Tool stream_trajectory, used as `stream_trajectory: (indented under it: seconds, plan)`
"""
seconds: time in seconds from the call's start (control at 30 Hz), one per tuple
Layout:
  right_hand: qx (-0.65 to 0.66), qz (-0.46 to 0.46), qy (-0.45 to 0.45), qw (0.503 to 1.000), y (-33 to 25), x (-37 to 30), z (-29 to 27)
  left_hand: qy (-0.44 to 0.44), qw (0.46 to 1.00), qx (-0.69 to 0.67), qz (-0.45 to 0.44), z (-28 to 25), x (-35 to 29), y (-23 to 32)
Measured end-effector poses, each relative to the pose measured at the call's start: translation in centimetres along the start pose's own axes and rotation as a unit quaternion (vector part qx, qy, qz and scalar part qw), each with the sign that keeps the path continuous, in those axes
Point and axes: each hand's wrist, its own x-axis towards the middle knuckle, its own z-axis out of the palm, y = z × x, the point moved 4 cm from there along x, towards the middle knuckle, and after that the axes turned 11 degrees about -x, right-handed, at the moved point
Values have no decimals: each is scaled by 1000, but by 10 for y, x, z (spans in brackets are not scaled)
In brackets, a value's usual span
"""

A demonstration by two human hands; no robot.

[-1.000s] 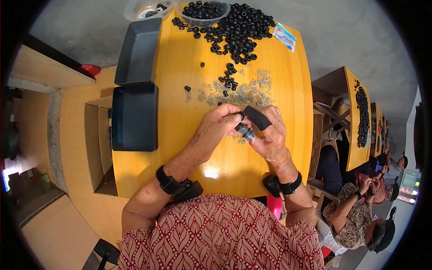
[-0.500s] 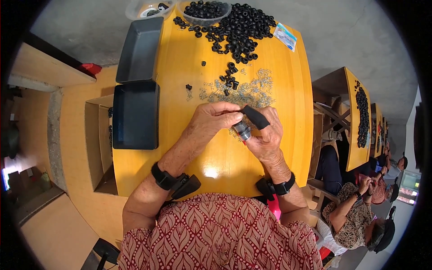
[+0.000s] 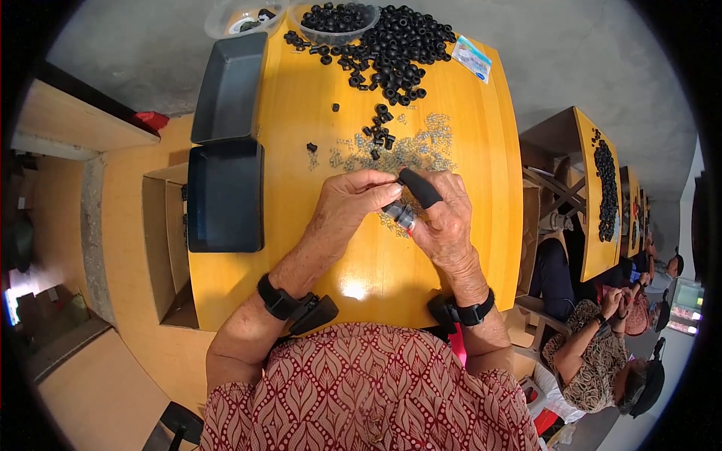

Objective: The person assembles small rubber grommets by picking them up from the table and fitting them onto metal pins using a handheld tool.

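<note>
Above the yellow table (image 3: 353,259), my two hands meet at the fingertips. My left hand (image 3: 350,199) is closed in a pinch of thumb and index finger; a small dark piece seems to show at the tips, too small to name. My right hand (image 3: 449,222) wears a black sleeve (image 3: 420,189) on a finger and is closed around a short dark cylinder (image 3: 399,216) with a pale band and a red spot. Just beyond the hands lie many small shiny metal pieces (image 3: 432,141) and several small black fittings (image 3: 378,135).
At the far side is a heap of black ring-shaped parts (image 3: 410,45), beside a clear bowl (image 3: 335,36) of them and a small packet (image 3: 472,59). Two dark trays, one grey (image 3: 229,86) and one black (image 3: 226,199), line the left edge. Other people sit at tables on the right.
The dark cylinder in my right hand has tilted slightly and sits a little lower to the left. My left hand keeps its pinch, and the view has shifted slightly.
</note>
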Motion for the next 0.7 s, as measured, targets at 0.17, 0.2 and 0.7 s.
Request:
stream_trajectory:
  seconds: [0.17, 0.2, 0.7]
  plan:
    - [-21, -48, 2, 999, -3, 6, -8, 4, 998, 65, -5, 3, -1, 3]
    - [-20, -48, 2, 999, -3, 7, -10, 5, 998, 65, -5, 1, -1, 4]
    - [-41, -65, -22, 997, 1, 2, -12, -35, 993, 109, -26, -1, 1, 3]
